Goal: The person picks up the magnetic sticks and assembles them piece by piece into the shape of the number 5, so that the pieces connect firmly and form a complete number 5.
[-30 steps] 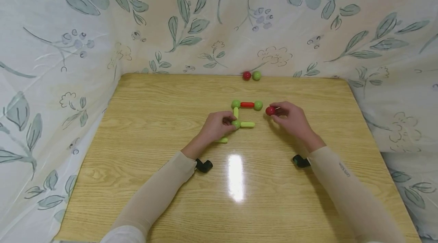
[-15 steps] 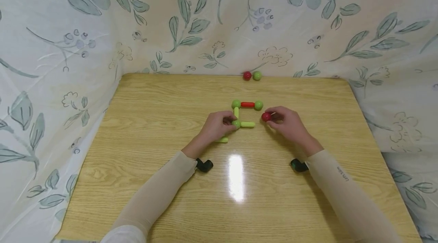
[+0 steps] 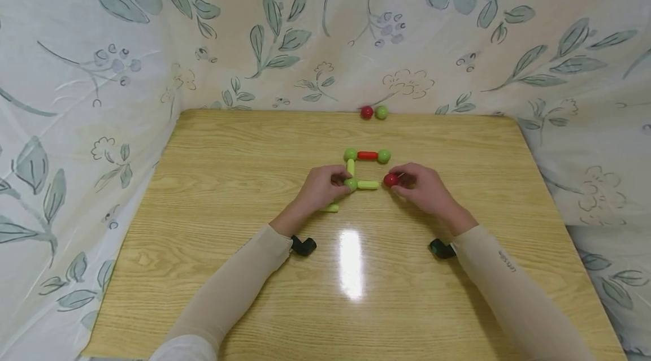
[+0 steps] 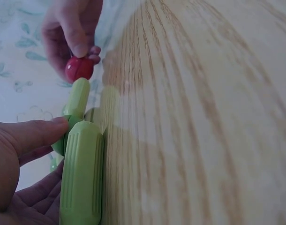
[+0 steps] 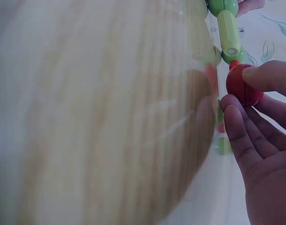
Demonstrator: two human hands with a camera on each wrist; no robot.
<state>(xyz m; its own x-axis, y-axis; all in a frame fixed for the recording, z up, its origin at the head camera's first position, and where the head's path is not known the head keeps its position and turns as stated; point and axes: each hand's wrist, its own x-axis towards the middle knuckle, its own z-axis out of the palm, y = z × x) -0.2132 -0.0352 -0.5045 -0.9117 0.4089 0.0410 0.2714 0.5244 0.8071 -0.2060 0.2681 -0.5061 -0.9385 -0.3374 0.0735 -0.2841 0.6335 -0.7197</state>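
Observation:
My left hand (image 3: 324,185) pinches the green ball (image 3: 351,184) at the lower corner of a joined stick-and-ball shape. From that ball one light green stick (image 3: 368,185) points right and another (image 3: 351,166) runs up to a second green ball (image 3: 350,155). A red stick (image 3: 367,155) links this upper ball to a third green ball (image 3: 383,156). Just right of the lower stick's free end, a red ball (image 3: 390,180) is pinched between the thumb and fingers of my right hand (image 3: 423,190). In the right wrist view, that red ball (image 5: 241,85) has a seam around it.
A loose light green stick (image 3: 331,208) lies partly hidden beside my left hand. At the table's back edge sit a red ball (image 3: 367,112) and a green ball (image 3: 381,112). Leaf-patterned cloth (image 3: 285,27) hangs behind the wooden table (image 3: 229,152).
My right hand has carried the red ball left and toward me, from beside the upper right green ball to near the lower stick's free end. My left hand stays in place.

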